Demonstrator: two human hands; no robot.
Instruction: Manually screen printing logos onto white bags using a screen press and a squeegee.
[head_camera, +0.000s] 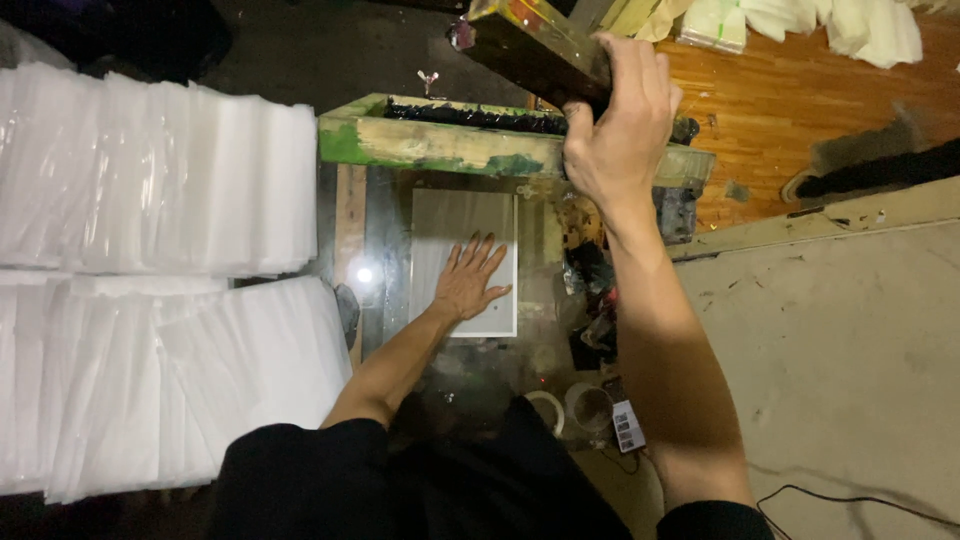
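The wooden frame (440, 140) is smeared green and pale yellow, with black ink along its inner edge. The sheet (480, 225) under the left hand (468, 282) is pale grey-white. The bag stacks (150, 170) at the desk's left edge are translucent white. The floor (790, 100) is orange-brown wood; the sleeves (300, 480) are black.

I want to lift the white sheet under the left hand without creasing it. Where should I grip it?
Probably the near edge of the white sheet, approached from the person's side: it lies flat on the glass plate, the left hand covers its middle, and the wooden frame crowds the far edge.
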